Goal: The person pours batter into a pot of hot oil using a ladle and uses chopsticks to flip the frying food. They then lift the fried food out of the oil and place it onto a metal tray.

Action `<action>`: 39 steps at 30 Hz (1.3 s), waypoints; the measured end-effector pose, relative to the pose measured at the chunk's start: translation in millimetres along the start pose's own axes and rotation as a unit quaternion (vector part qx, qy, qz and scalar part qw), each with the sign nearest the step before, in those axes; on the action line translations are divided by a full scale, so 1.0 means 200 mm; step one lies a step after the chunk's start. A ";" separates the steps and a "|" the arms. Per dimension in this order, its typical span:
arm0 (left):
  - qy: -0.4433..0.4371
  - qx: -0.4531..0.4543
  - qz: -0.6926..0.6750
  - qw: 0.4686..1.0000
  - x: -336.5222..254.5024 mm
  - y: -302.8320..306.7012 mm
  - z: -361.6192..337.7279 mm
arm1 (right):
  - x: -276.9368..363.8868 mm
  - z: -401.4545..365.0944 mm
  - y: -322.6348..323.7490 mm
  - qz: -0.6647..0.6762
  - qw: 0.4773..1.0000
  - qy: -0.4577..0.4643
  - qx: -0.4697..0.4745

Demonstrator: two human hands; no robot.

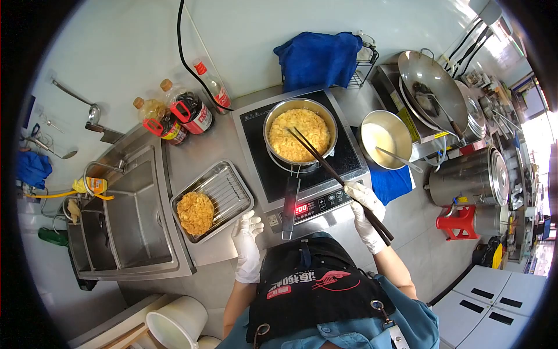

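Observation:
My right hand (366, 212), in a white glove, is closed around long dark chopsticks (325, 163). Their tips touch the golden fried patty (299, 135) that fills the steel pot (333, 125). This pot stands on an induction cooker (343, 160), its handle pointing towards me. My left hand (248, 235), also gloved, hovers beside the cooker's front left corner with fingers loosely apart and nothing in them. Just left of it is a metal tray (226, 192) with a wire rack. Another golden patty (196, 213) lies on the tray's left part.
A steel bowl (401, 136) with pale liquid and a spoon stands right of the cooker. Bottles (189, 110) line the back left, beside the sink (139, 215). A wok (433, 75) sits at the back right. A red stool (456, 221) stands on the floor.

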State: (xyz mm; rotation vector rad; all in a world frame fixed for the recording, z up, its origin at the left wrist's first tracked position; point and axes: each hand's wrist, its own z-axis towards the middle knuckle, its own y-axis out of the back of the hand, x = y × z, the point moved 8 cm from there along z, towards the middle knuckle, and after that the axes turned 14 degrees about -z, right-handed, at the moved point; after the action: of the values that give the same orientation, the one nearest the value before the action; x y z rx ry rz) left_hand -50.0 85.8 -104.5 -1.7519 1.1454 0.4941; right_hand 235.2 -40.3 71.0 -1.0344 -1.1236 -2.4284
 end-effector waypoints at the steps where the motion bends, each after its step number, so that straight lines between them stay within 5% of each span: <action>1: -0.002 0.003 -0.002 1.000 0.00 0.00 0.00 | 0.00 0.00 0.00 0.000 1.000 0.000 0.000; 17: -0.005 0.008 -0.003 1.000 -0.01 0.00 0.00 | -0.04 0.06 0.08 0.005 0.996 -0.027 -0.080; 39: -0.005 -0.008 0.000 1.000 -0.01 0.02 0.00 | -0.07 0.12 0.03 0.027 0.997 -0.055 -0.053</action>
State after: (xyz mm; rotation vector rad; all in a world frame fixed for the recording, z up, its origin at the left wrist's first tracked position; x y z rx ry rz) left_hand -54.3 85.7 -104.2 -1.7617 1.1363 0.5129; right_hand 260.5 -26.6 74.1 -1.2292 -0.9965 -2.4370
